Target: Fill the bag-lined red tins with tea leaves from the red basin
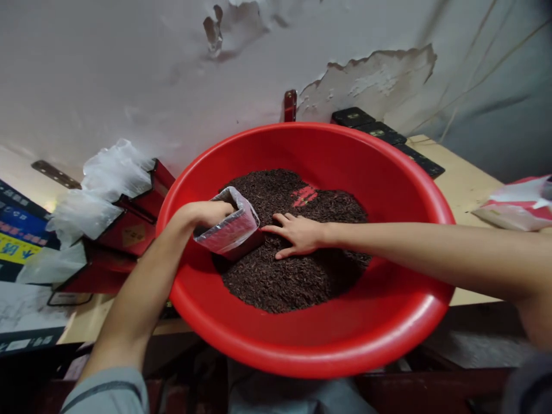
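Note:
A large red basin [310, 351] holds a heap of small dark brown grains or dried pieces [280, 284]. My left hand [213, 213] grips the rim of a red box with a clear plastic liner [235, 233], its fingers partly hidden inside the opening. The box lies tilted on the heap at the basin's left, its mouth facing up and left. My right hand [299, 234] rests palm down on the heap just right of the box, fingers spread, holding nothing. Behind it, a red patch with marks [304, 195] shows among the dark pieces.
Red boxes [129, 233] with clear plastic bags [116, 169] sticking out stand left of the basin. Black boxes [379, 131] lie behind it on the wooden table [461, 172]. A red and white package [520, 204] sits far right. The peeling wall [129, 75] rises behind.

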### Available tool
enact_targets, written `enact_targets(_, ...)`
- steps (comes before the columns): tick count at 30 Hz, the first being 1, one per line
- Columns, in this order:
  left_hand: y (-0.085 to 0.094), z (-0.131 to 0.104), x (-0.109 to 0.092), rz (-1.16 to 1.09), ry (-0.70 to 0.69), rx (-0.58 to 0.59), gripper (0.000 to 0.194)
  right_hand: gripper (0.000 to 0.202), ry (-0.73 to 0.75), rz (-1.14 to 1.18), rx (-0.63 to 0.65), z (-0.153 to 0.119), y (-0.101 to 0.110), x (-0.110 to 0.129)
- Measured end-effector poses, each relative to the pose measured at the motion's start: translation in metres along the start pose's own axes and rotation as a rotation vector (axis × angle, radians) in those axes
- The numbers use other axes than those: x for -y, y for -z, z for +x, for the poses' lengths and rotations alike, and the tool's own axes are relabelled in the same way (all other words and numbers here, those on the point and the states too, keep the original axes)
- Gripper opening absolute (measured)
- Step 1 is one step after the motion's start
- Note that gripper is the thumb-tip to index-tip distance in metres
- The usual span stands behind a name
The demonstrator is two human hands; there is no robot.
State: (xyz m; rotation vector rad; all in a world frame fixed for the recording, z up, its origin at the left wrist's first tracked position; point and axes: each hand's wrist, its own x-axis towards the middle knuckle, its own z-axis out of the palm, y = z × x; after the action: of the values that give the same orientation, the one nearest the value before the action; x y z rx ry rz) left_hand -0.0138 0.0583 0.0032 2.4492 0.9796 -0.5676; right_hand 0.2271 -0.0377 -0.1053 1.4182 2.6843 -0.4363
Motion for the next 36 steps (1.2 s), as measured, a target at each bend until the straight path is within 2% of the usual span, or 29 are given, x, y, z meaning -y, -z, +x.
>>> enact_targets(2,0.006,-0.009,-0.002,0.008,0.029,-0.003,0.021,0.083,-0.004,-0.036,-0.020,0.001,-0.006,0.000)
enact_targets(4,0.012,-0.018,-0.001,-0.051,-0.021,-0.058,0.028,0.072,0.005,-0.036,-0.044,0.003,-0.008,-0.002)
enact_targets(7,0.019,-0.028,0.010,-0.358,-0.110,-0.218,0.027,0.060,0.046,-0.035,-0.049,0.004,-0.006,-0.003)
enact_targets(9,0.020,-0.029,0.021,-0.602,-0.141,-0.419,0.020,0.054,0.088,-0.056,-0.014,0.003,-0.005,-0.001)
enact_targets(11,0.018,-0.024,0.034,-0.755,-0.118,-0.696,0.020,0.056,0.121,-0.074,0.041,0.001,-0.005,0.005)
enact_targets(13,0.015,-0.015,0.045,-0.777,-0.035,-0.902,0.022,0.067,0.119,-0.087,0.086,-0.001,-0.005,0.011)
enact_targets(14,0.014,-0.011,0.049,-0.762,0.018,-0.947,0.022,0.073,0.104,-0.093,0.101,-0.001,-0.006,0.015)
enact_targets(16,0.012,-0.002,0.056,-0.730,0.121,-0.953,0.024,0.075,0.067,-0.110,0.118,-0.002,-0.006,0.019)
enact_targets(20,0.007,0.007,0.069,-0.733,0.244,-0.925,0.026,0.046,0.106,-0.106,0.129,-0.002,-0.006,0.020)
enact_targets(23,0.004,0.009,0.078,-0.728,0.250,-0.899,0.025,0.035,0.204,-0.096,0.081,-0.003,-0.006,0.016)
enact_targets(27,0.003,0.011,0.084,-0.724,0.224,-0.870,0.023,0.034,0.319,-0.059,-0.002,-0.007,0.000,0.016)
enact_targets(31,0.004,0.010,0.085,-0.738,0.227,-0.858,0.023,0.026,0.376,0.030,-0.104,-0.007,0.026,0.025)
enact_targets(36,0.004,0.006,0.084,-0.733,0.253,-0.811,0.027,0.016,0.476,0.222,-0.318,0.001,0.081,0.049)
